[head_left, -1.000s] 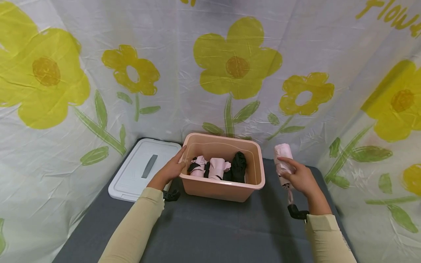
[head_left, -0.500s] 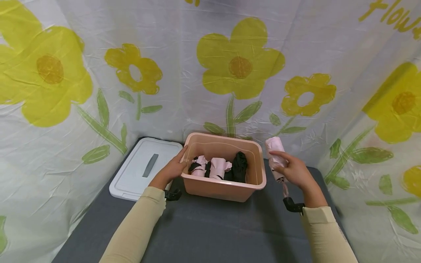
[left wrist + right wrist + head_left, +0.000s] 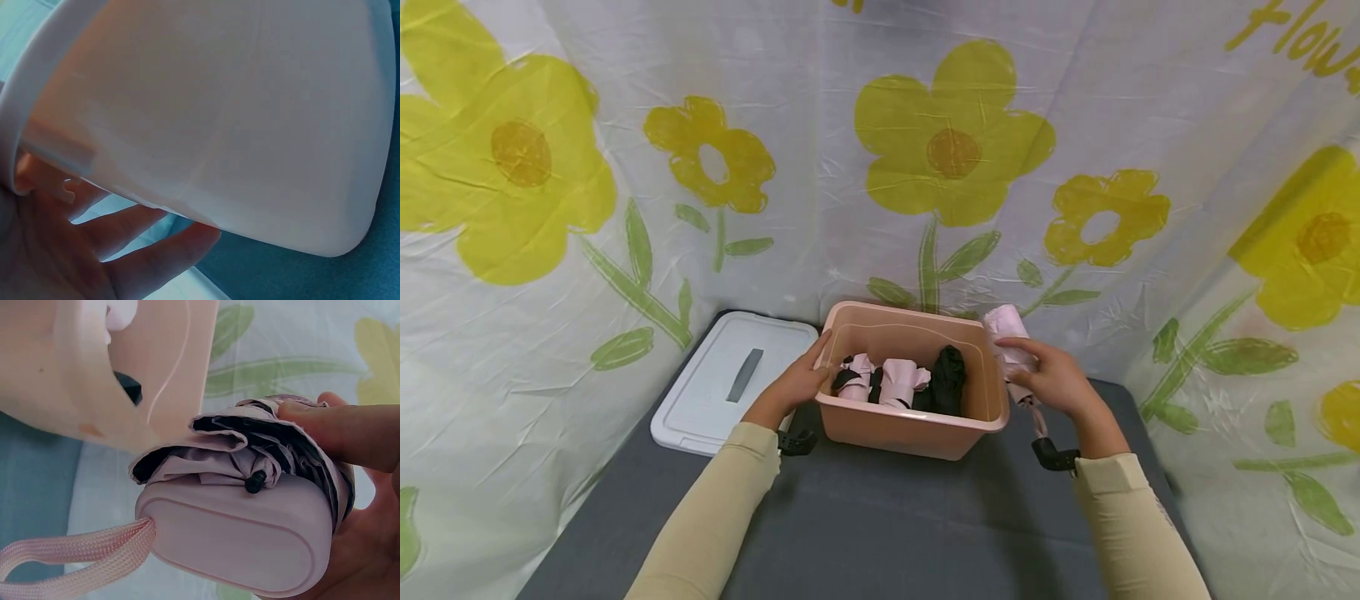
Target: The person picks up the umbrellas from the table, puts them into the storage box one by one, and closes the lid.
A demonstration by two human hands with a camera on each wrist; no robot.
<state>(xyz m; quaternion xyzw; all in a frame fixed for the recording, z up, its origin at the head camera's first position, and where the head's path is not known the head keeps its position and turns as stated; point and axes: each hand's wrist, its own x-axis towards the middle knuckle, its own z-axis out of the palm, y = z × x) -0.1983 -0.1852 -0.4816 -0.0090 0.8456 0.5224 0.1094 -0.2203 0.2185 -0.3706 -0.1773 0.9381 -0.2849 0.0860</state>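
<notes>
My left hand [image 3: 797, 385] grips the left rim of a peach plastic storage bin [image 3: 895, 433]. In the left wrist view, its spread fingers [image 3: 165, 256] lie along the bin's outer wall below the rim. My right hand [image 3: 1051, 377] holds a folded pink compact umbrella [image 3: 1003, 323] at the bin's right rim, overlapping it in the head view. The right wrist view shows the umbrella's flat oval handle end [image 3: 237, 534], woven wrist strap [image 3: 81, 553] and dark inner folds. Inside the bin lie pink folded umbrellas [image 3: 897, 382] and a black one [image 3: 947, 379].
A white lid [image 3: 707, 383] with a grey handle lies left of the bin on the dark grey table [image 3: 880, 525]. A flower-printed white curtain [image 3: 820, 208] stands close behind the bin and along both sides.
My right hand has carried the pink umbrella leftward, from well right of the bin to its right rim. My left hand stays on the bin's left rim. The view has shifted slightly.
</notes>
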